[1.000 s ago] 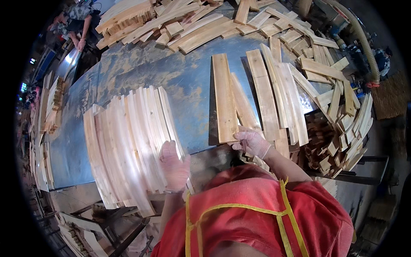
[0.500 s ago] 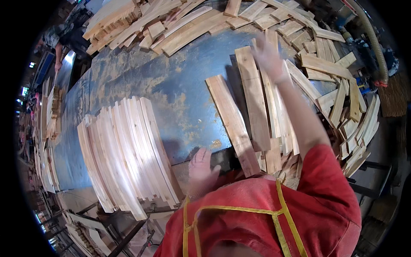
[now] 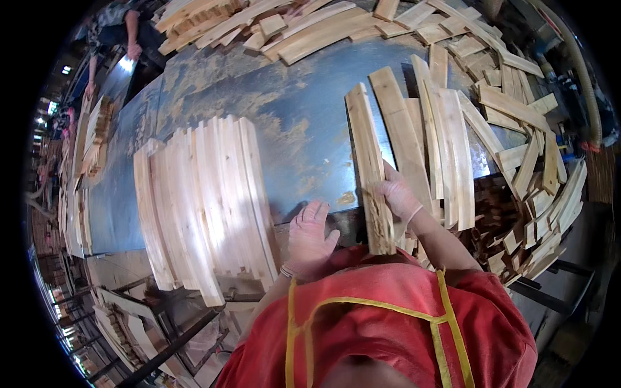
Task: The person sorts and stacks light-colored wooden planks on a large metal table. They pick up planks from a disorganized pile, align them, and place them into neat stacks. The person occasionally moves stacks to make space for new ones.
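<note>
My R hand gripped a plank that crossed the near edge of the blue tbl, while my L hand, fingers loose & holding nothing, was btwn plank & lined-up strips.

Dusty blue worktable, grey floor, bright patches of light far left

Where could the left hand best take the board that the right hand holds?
Probably the long board by its near end, from the left: the right hand grips it from the right, while the left edge there looks free, facing the open left hand.
</note>
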A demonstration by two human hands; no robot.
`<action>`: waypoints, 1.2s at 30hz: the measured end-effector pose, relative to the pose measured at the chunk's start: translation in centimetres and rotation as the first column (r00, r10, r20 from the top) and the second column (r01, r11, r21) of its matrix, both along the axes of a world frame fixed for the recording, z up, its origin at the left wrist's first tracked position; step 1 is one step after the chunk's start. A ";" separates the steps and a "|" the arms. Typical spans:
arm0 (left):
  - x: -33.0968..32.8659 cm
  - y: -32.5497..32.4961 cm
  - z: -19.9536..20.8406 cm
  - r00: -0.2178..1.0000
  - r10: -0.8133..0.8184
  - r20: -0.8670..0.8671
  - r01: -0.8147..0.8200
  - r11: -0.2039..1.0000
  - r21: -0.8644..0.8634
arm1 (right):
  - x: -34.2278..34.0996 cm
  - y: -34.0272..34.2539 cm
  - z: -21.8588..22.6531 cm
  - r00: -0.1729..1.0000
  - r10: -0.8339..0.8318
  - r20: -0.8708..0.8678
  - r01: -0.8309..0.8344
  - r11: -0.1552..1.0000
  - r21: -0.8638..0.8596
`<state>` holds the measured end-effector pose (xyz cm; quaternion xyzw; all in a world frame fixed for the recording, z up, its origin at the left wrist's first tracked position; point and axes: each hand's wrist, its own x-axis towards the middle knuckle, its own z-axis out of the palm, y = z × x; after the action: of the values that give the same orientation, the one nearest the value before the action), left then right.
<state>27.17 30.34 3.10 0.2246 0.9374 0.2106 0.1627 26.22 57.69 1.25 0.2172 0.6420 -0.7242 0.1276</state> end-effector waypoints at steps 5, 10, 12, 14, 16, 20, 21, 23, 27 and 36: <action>2.0 -5.1 0.3 0.991 0.052 -0.121 -0.055 0.998 -0.021 | -2.8 -9.5 -3.2 0.989 0.148 0.019 -0.143 0.910 0.390; 3.5 -8.2 0.6 0.987 0.107 -0.119 -0.123 0.982 -0.143 | -6.5 -21.1 -4.1 0.858 0.503 0.110 -0.505 0.782 0.365; 4.1 -9.8 -0.2 0.982 0.135 -0.128 -0.161 0.962 -0.219 | -6.9 -21.6 -3.5 0.841 0.510 -0.181 -0.501 0.860 0.096; 4.0 -11.6 -0.6 0.976 0.201 -0.085 -0.216 0.948 -0.232 | -6.6 -18.9 -0.5 0.839 0.508 -0.193 -0.428 0.837 0.341; 4.3 -13.5 -1.9 0.961 0.246 -0.126 -0.264 0.952 -0.155 | -6.7 -12.4 -2.7 0.960 0.278 -0.045 -0.193 0.765 0.614; 4.5 -16.7 -3.7 0.893 0.359 -0.274 -0.387 0.920 -0.058 | -2.0 1.1 -2.3 0.979 0.046 0.198 -0.195 -0.076 0.978; 3.9 -17.0 -3.5 0.893 0.344 -0.291 -0.380 0.922 -0.076 | -0.1 4.0 -5.1 0.994 0.013 0.106 -0.101 -0.231 0.968; 3.1 -15.2 -2.7 0.892 0.340 -0.298 -0.380 0.921 -0.088 | -0.6 6.5 -4.8 0.983 0.074 0.167 -0.157 -0.128 0.979; 2.3 -12.8 -1.0 0.911 0.210 -0.354 -0.292 0.937 -0.195 | -1.8 8.9 -3.4 0.996 0.056 0.074 -0.080 0.098 0.992; 1.0 -3.6 -4.9 0.930 0.038 -0.367 -0.188 0.905 -0.382 | -1.8 7.6 -4.5 0.990 -0.093 -0.107 0.118 0.960 0.255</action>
<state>28.15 26.72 -1.83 0.1635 0.9859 -0.0254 0.0239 24.42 65.31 -3.23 0.2317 0.7243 -0.6488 0.0289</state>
